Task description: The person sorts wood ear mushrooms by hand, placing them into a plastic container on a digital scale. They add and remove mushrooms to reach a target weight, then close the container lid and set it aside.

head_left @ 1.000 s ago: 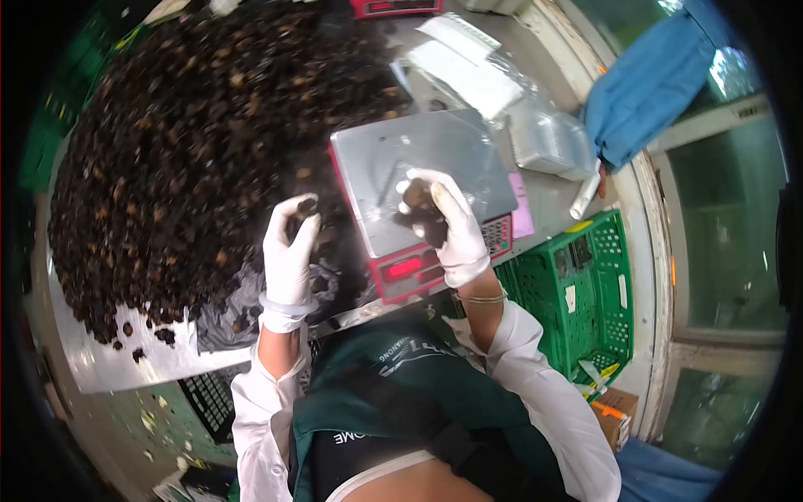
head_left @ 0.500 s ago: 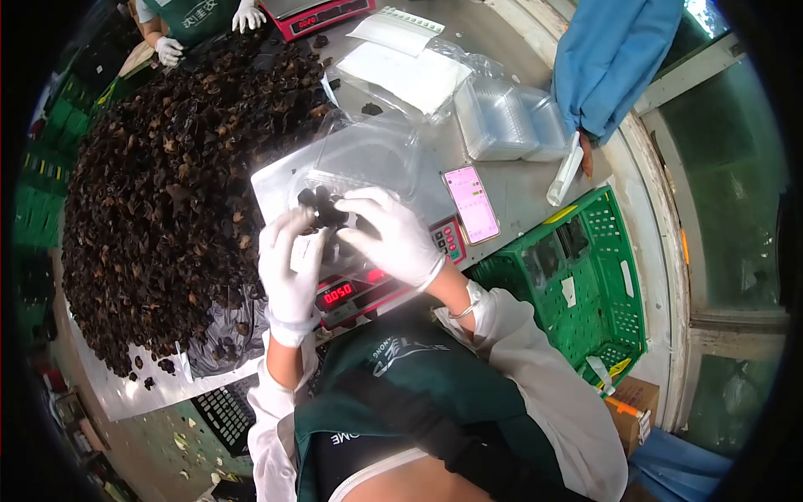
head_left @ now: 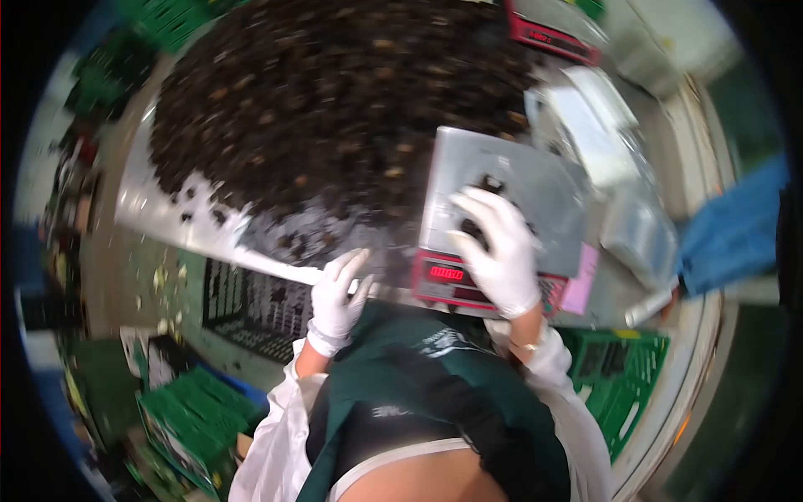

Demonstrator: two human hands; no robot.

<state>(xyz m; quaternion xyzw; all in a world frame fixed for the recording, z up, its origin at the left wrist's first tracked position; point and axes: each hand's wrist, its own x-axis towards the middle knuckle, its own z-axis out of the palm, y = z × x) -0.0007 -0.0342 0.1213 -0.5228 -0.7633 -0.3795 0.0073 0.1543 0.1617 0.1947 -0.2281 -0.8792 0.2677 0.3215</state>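
Beneath the near scale [head_left: 552, 209] stretches a metal table [head_left: 146, 205], bearing a broad heap of dark pieces [head_left: 335, 100] beyond the scale and to its left. Nearer the person than the scale, 2 crates sit lower: a black crate [head_left: 242, 322] off to its left, a green crate [head_left: 623, 385] to its right. A second scale [head_left: 554, 39] stands beyond it, rightward; clear containers [head_left: 640, 234] lie to its right. The 2 hands wear white gloves. Over the scale's pan, the right hand [head_left: 498, 251] is curved, thumb and fingers wide apart — left of the scale, the left hand [head_left: 337, 301] has bent fingers, with a narrower gap to the thumb. Smallest, loose dark pieces [head_left: 490, 182] show over the pan by the right fingertips — blur hides whether they touch.
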